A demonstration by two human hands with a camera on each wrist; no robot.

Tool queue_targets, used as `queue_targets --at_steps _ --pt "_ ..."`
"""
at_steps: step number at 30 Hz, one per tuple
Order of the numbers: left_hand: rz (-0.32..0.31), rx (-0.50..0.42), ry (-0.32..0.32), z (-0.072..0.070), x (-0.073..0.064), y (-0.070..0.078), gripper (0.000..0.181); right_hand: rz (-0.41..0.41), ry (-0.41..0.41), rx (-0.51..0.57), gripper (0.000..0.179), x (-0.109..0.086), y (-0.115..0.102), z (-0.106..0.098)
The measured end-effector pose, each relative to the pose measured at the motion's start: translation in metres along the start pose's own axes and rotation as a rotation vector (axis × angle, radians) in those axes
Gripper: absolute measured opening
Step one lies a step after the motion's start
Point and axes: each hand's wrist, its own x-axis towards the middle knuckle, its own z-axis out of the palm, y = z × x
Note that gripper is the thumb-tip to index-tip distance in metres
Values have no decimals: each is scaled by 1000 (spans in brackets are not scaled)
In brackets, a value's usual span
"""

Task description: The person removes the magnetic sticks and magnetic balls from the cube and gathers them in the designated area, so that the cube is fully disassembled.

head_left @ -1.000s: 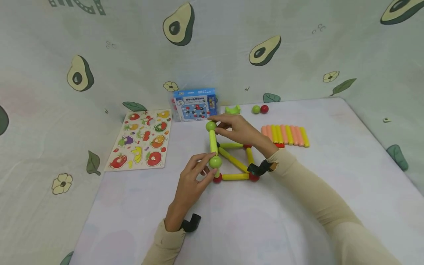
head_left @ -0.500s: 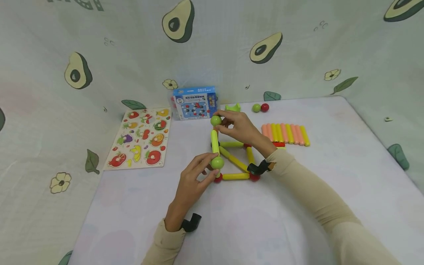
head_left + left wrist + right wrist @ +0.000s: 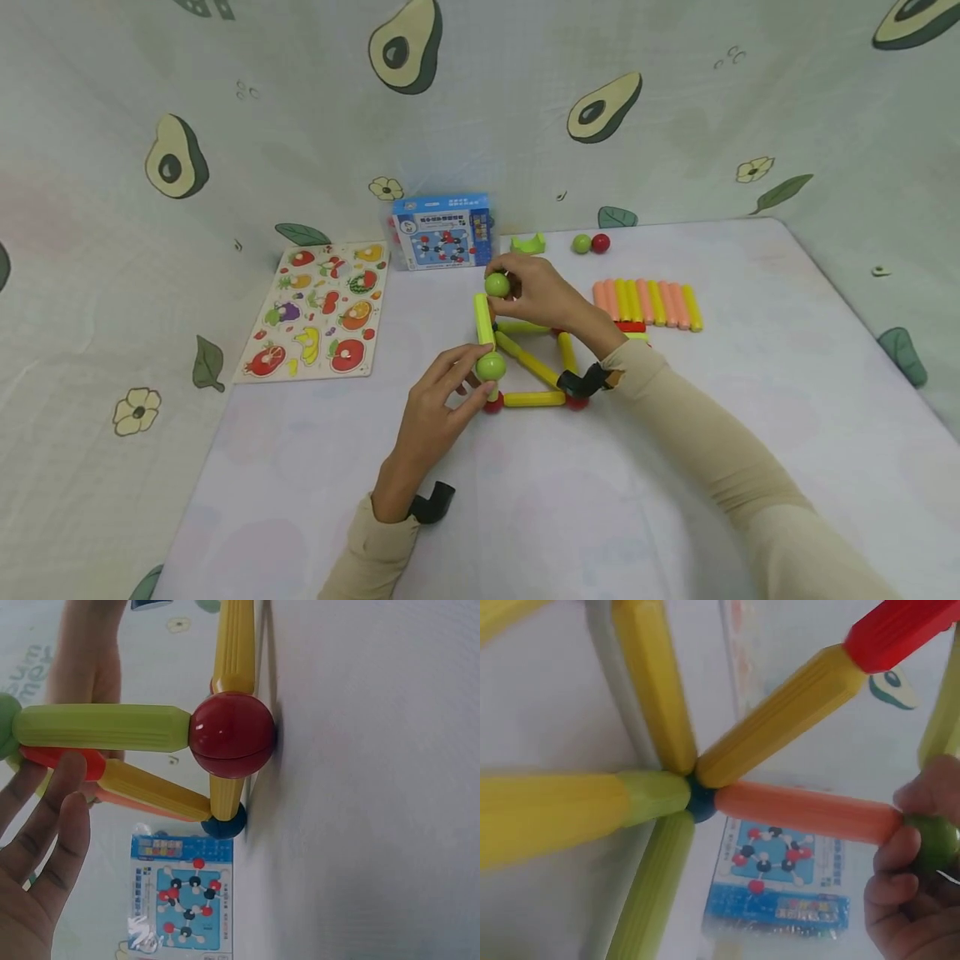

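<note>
My left hand (image 3: 435,412) pinches a green ball (image 3: 491,367) at the near left corner of a stick-and-ball frame. A light-green stick (image 3: 101,727) stands between that ball and a red ball (image 3: 232,735) on the table. Another light-green stick (image 3: 484,321) points away from the ball, its far end free. My right hand (image 3: 536,287) holds a second green ball (image 3: 497,285) beside that end. In the right wrist view, an orange stick (image 3: 810,812) links this ball to a dark blue ball (image 3: 701,799). A yellow stick (image 3: 780,716) with a red stick (image 3: 900,634) slants up from the blue ball.
Yellow sticks (image 3: 534,400) form the base. Pink and yellow sticks (image 3: 656,304) lie in a row at right. Behind are a blue box (image 3: 442,233), a green curved piece (image 3: 528,243), and a loose green ball (image 3: 582,243) beside a red one. A fruit puzzle board (image 3: 315,312) lies left.
My right hand has drawn its green ball off the light-green stick's far end, up and then to the right. My left hand stays on its ball.
</note>
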Motion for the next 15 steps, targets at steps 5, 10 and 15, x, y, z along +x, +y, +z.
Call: queue_targets --at_steps 5,10,15 --pt "-5 6 -2 -1 0 1 56 -79 19 -71 19 2 -3 0" --pt "-4 3 2 -1 0 0 58 -114 60 -70 25 2 -6 -1" --pt "0 4 -1 -1 0 0 58 -111 133 -92 32 -3 -13 -9"
